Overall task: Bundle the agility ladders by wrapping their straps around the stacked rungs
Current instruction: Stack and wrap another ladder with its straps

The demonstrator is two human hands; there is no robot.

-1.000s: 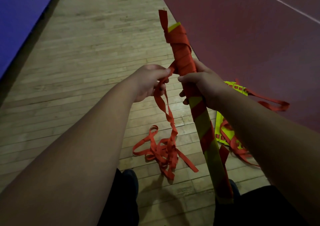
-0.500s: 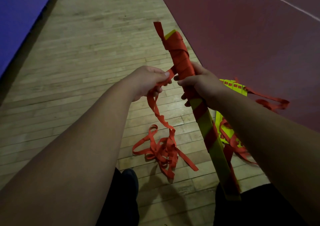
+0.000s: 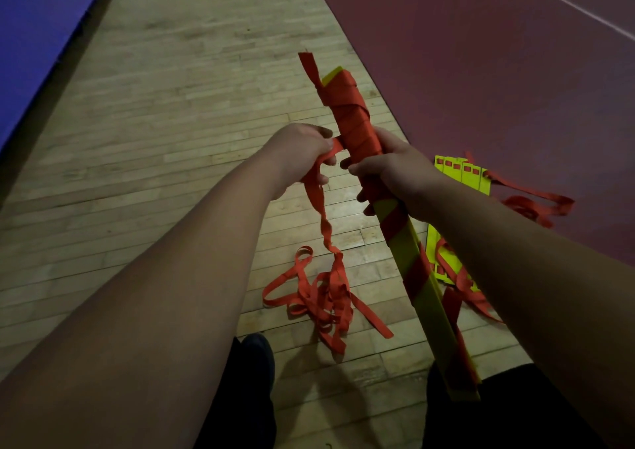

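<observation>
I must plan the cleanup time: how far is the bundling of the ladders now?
Done: the upper part of the stacked rungs is covered with close orange turns, with sparse turns lower down. In hand: the right hand grips the stack while the left hand pinches the strap beside it. Left: a long loose pile of strap lies on the floor, and a second ladder lies unbundled.

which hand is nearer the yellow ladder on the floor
Right: the right hand grips the bundle just beside the floor ladder; the left hand pinches the strap farther away.
</observation>
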